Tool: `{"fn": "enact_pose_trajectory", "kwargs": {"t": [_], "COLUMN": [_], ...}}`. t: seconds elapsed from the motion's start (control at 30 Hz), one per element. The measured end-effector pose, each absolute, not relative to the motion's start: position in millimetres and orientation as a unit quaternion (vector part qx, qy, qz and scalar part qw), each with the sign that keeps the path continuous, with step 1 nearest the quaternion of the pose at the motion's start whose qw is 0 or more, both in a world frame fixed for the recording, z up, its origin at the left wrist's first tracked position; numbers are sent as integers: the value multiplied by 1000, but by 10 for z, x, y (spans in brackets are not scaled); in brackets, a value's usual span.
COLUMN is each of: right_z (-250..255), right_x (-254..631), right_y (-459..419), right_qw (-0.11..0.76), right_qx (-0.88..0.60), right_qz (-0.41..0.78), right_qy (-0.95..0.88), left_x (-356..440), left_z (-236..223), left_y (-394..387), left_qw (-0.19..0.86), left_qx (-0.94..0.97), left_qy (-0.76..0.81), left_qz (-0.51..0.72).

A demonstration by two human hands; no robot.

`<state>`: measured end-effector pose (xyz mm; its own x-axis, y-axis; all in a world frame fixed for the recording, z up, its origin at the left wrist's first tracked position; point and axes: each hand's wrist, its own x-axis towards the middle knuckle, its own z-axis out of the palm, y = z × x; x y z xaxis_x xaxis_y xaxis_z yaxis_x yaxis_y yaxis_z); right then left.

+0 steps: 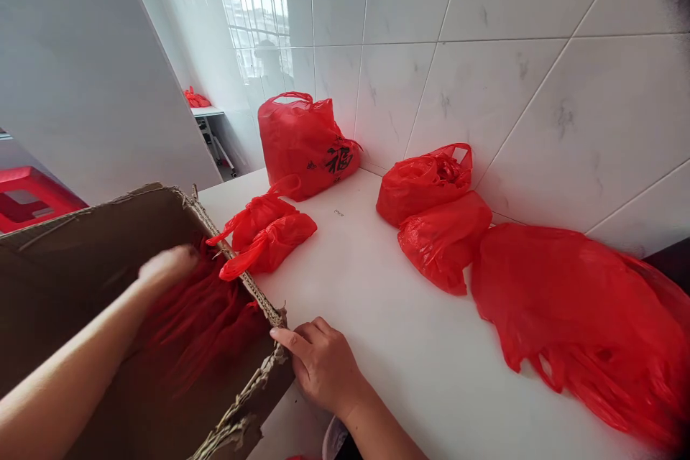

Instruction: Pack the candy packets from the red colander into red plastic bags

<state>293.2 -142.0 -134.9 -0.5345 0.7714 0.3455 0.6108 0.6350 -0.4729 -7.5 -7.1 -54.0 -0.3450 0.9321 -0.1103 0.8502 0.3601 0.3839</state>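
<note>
A worn cardboard box (pixel 65 259) stands open at the left edge of a white counter (pixel 388 345), holding a heap of red net or string material (pixel 199 323). My left hand (pixel 167 266) reaches into the box and rests on that red material; it is motion-blurred and its fingers do not show clearly. My right hand (pixel 320 363) lies on the counter against the box's torn near corner, fingers curled, thumb touching the cardboard rim. Two small filled red plastic bags (pixel 269 233) lie just beyond the box.
A large red bag with black characters (pixel 307 144) stands against the tiled wall. Two more filled red bags (pixel 436 208) lie to the right, and a pile of flat red bags (pixel 587 316) covers the counter's right end. A red stool (pixel 26 198) sits far left.
</note>
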Motion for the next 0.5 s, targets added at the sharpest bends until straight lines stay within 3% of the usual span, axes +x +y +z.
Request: {"fn": "enact_pose_trajectory", "kwargs": {"t": [0.1,0.17,0.33,0.5], "right_z": [-1357,-1369,-1403,-1428], "right_x": [2930,2927,2918,2923], "right_y": [-1420,-1418,-1412,-1412], "right_qw": [274,279,277,285], "right_qx": [-399,-397,-400,-389], "right_qz": [144,136,120,124], "right_qy": [-863,-864,-865,-867], "left_x": [-49,179,820,771], "left_z": [-93,-62,-354,-117], "left_y": [172,275,370,98], "left_qw": [41,46,174,341], "left_qx": [557,606,662,608], "left_qy": [806,766,705,646], "left_qz": [195,209,188,311]}}
